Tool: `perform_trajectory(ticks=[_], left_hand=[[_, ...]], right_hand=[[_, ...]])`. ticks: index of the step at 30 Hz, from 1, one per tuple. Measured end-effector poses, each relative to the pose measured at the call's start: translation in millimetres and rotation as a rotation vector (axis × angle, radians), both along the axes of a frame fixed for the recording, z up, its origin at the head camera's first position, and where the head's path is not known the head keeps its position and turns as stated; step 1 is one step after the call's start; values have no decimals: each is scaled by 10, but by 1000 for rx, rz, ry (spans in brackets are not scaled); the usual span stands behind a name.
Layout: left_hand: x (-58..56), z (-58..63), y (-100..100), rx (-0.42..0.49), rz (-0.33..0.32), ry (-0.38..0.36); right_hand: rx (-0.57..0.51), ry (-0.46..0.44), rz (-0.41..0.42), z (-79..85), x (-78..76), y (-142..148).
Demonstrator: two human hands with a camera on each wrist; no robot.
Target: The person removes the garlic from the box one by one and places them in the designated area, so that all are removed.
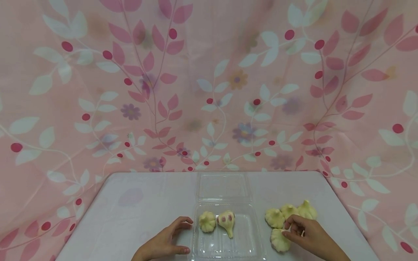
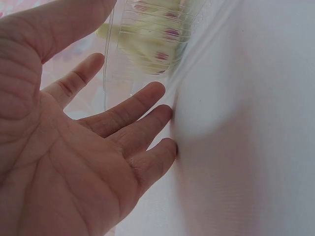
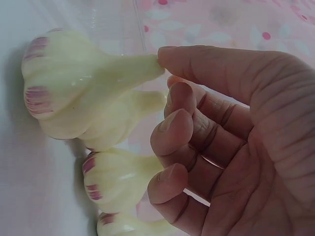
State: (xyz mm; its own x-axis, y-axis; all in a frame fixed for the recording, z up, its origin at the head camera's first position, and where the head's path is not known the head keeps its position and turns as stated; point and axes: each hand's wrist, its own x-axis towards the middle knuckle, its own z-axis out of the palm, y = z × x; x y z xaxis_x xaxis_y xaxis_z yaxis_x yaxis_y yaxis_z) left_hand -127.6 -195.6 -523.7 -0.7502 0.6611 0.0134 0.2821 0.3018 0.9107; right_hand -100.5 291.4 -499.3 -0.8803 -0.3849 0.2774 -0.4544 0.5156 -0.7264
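Note:
A clear plastic clamshell box [image 1: 246, 250] lies on the table with its lid folded back. Inside it are a garlic bulb [image 1: 207, 222] and, beside that, another garlic bulb [image 1: 226, 222] with purple marks, its stem toward me. My left hand [image 1: 164, 241] rests by the box's left side, fingers spread and holding nothing. On the right, my right hand [image 1: 305, 233] has its thumb and loosely bent fingers at the stem of the nearest garlic bulb [image 3: 64, 83]. The thumb tip overlaps the stem's end; I cannot tell whether it touches.
Behind the right hand, more garlic bulbs [image 1: 275, 217] sit close together on the white table [image 1: 147, 195]. The box's lid [image 1: 223, 185] reaches toward the table's far edge. A pink floral cloth [image 1: 209, 79] hangs behind and at the sides.

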Motion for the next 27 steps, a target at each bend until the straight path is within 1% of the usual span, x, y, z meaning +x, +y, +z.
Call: perform_trajectory(ticks=[6, 13, 17, 21, 24, 27], left_hand=[[0, -7, -1, 1, 2, -7], [-2, -6, -2, -6, 7, -12], [-4, -14, -3, -11, 10, -11], [-10, -22, 1, -18, 12, -11], [-13, -22, 4, -27, 15, -13], [-13, -19, 4, -29, 15, -12]], right_hand=[[5, 3, -4, 73, 15, -41], [6, 70, 16, 94, -22, -89], [-1, 120, 14, 126, -43, -131], [-17, 157, 38, 180, -62, -185], [-30, 163, 61, 221, -76, -236], [-41, 142, 74, 252, -89, -295]])
